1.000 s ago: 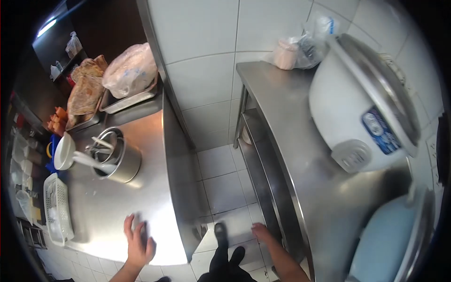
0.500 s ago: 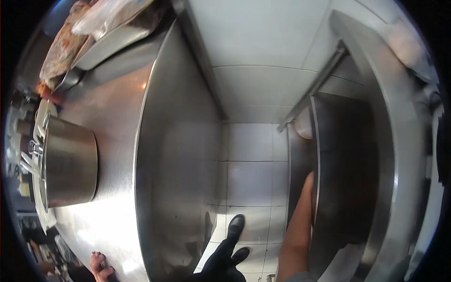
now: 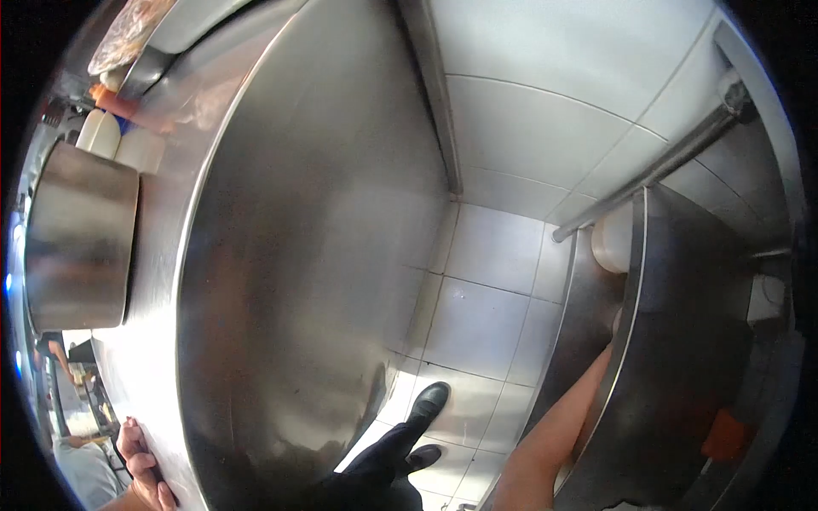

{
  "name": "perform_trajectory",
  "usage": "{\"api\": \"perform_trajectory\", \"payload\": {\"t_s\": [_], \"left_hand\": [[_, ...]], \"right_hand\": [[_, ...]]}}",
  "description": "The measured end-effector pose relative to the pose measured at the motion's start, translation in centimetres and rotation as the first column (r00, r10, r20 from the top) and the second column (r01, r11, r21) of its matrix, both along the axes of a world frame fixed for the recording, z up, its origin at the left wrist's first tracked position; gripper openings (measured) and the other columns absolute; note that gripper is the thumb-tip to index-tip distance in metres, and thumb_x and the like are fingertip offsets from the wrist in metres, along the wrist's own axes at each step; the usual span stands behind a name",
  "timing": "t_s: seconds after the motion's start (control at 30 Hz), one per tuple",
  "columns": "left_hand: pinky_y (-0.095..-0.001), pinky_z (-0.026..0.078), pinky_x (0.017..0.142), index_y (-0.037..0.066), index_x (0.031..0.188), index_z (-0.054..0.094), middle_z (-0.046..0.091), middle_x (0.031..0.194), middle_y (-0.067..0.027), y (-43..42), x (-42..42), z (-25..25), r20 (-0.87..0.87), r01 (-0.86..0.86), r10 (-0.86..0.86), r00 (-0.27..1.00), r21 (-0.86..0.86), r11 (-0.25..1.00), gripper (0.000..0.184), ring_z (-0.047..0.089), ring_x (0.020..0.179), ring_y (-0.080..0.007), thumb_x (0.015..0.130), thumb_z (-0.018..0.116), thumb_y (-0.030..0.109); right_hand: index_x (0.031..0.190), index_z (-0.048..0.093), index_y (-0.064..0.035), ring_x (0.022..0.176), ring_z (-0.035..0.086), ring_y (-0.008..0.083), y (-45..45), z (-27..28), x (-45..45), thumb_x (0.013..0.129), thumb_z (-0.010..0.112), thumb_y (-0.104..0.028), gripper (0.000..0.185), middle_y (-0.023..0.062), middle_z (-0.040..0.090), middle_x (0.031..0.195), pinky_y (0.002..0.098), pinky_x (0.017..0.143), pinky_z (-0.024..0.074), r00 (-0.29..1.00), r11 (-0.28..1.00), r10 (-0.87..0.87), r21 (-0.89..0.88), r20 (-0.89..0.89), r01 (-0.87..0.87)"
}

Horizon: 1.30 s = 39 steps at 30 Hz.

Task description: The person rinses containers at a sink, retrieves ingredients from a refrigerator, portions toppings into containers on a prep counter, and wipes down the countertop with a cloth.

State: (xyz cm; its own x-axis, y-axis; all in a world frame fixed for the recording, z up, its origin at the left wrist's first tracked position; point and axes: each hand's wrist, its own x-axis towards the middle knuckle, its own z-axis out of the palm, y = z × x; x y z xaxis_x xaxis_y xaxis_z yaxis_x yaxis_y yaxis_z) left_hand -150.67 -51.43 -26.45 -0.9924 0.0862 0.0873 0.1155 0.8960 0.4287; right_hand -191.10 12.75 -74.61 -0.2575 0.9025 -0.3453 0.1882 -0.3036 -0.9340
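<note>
My left hand [image 3: 143,467] rests on the steel counter [image 3: 158,341] at lower left, its fingers loosely bent and slightly apart with nothing in them. Below the large steel pot [image 3: 83,238] in the picture, it stays apart from that pot. At right, my right forearm [image 3: 558,430] reaches in between two dark steel shelves. The upper shelf [image 3: 673,315] hides most of my right hand, so its fingers do not show. Deeper in the same gap, past that hand, sits a pale round container [image 3: 610,240], partly covered by the shelf edge.
Food in a clear bag [image 3: 128,38] and a metal tray [image 3: 192,21] lie at the counter's far end. An orange-red object [image 3: 726,433] is on the right. A co-worker's light clothing [image 3: 85,468] shows at lower left. White tiles [image 3: 486,328] cover the floor.
My view has tilted and swung right, so the pot sits further left. My right arm remains in the shelf gap; my left hand stays on the counter.
</note>
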Motion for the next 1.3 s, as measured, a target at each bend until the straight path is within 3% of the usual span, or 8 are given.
{"api": "perform_trajectory", "payload": {"t_s": [0.53, 0.67, 0.8, 1.0, 1.1, 1.13, 1.2, 1.3], "left_hand": [[-0.0571, 0.007, 0.111, 0.007, 0.115, 0.04, 0.025, 0.135, -0.0283, 0.6, -0.8, 0.7, 0.023, -0.045, 0.045, 0.999, 0.001, 0.999, 0.046, 0.018, 0.135, -0.0421, 0.081, 0.052, 0.036], [-0.0595, 0.014, 0.108, 0.003, 0.109, 0.043, 0.033, 0.129, -0.0287, 1.3, -2.1, 1.0, 0.052, -0.007, 0.011, 0.999, -0.084, 0.996, 0.042, 0.03, 0.126, -0.0412, 0.08, 0.053, 0.032], [-0.0593, 0.027, 0.103, 0.0, 0.108, 0.05, 0.041, 0.123, -0.0286, 3.1, -5.1, 1.8, 0.054, 0.038, -0.035, 0.998, -0.061, 0.997, 0.039, 0.042, 0.115, -0.0419, 0.078, 0.054, 0.023], [-0.0469, 0.039, 0.099, -0.001, 0.11, 0.052, 0.044, 0.123, -0.023, 3.9, -7.0, 3.1, -0.046, 0.07, -0.064, 0.997, 0.128, 0.989, 0.044, 0.046, 0.113, -0.0395, 0.068, 0.057, 0.009], [-0.047, 0.04, 0.099, 0.002, 0.11, 0.053, 0.045, 0.124, -0.0211, 3.3, -6.7, 3.0, -0.15, 0.09, -0.069, 0.986, 0.14, 0.986, 0.042, 0.046, 0.114, -0.0383, 0.069, 0.058, 0.008], [-0.0473, 0.04, 0.099, 0.002, 0.11, 0.053, 0.045, 0.124, -0.021, 3.2, -6.8, 3.2, -0.185, 0.102, -0.076, 0.98, 0.133, 0.986, 0.041, 0.046, 0.115, -0.0386, 0.069, 0.059, 0.008], [-0.0471, 0.04, 0.1, 0.003, 0.108, 0.053, 0.046, 0.123, -0.021, 2.7, -6.3, 3.3, -0.25, 0.106, -0.06, 0.966, 0.174, 0.979, 0.039, 0.046, 0.115, -0.0393, 0.07, 0.061, 0.009], [-0.0471, 0.039, 0.1, 0.003, 0.108, 0.052, 0.047, 0.124, -0.0207, 2.7, -5.4, 3.8, -0.335, 0.103, -0.031, 0.942, 0.198, 0.975, 0.039, 0.046, 0.116, -0.0389, 0.071, 0.061, 0.008]], "right_hand": [[0.116, 0.06, -0.0081, 0.097, 0.055, 0.0241, -4.1, 0.3, 7.8, 0.09, 0.055, -0.048, 0.048, 0.0081, 0.06, 0.106, 0.0441, 0.093, 0.0461, 0.909, 0.985, -0.082, -0.172, -0.409, 0.011], [0.099, 0.061, -0.0106, 0.079, 0.052, 0.0187, -12.0, 9.8, 9.8, 0.081, 0.066, -0.048, 0.041, 0.0034, 0.056, 0.088, 0.0436, 0.086, 0.0495, 0.962, 0.944, -0.252, -0.244, -0.106, 0.221], [0.099, 0.06, -0.0002, 0.051, 0.047, 0.0158, -9.8, 8.2, 11.0, 0.081, 0.067, -0.042, 0.046, 0.0035, 0.052, 0.067, 0.0325, 0.062, 0.0551, 0.983, 0.9, 0.16, -0.397, -0.084, -0.181], [0.093, 0.058, 0.008, 0.064, 0.061, 0.0216, -17.0, 9.2, 17.4, 0.077, 0.071, -0.032, 0.045, 0.0164, 0.063, 0.086, 0.033, 0.046, 0.0511, 0.95, 0.939, 0.311, 0.145, 0.037, -0.313], [0.102, 0.058, 0.0073, 0.071, 0.06, 0.0241, -16.0, 9.9, 25.5, 0.074, 0.071, -0.028, 0.047, 0.0148, 0.062, 0.091, 0.0389, 0.061, 0.0517, 0.826, 0.835, 0.549, -0.068, 0.126, -0.545], [0.108, 0.06, -0.0036, 0.056, 0.055, 0.0178, -15.9, 10.7, 28.3, 0.075, 0.067, -0.028, 0.042, 0.009, 0.063, 0.088, 0.0288, 0.039, 0.0394, 0.743, 0.709, 0.666, -0.252, -0.065, -0.658], [0.097, 0.062, 0.0033, 0.075, 0.059, 0.0175, -17.9, 15.2, 34.8, 0.072, 0.071, -0.027, 0.04, 0.01, 0.064, 0.09, 0.0343, 0.058, 0.0469, 0.127, 0.126, 0.991, 0.636, -0.044, -0.761], [0.11, 0.061, -0.004, 0.073, 0.062, 0.0201, -21.9, 21.2, 41.3, 0.08, 0.063, -0.027, 0.038, 0.0083, 0.064, 0.099, 0.0361, 0.052, 0.0471, 0.097, 0.091, 0.994, -0.108, -0.049, -0.99]]}}
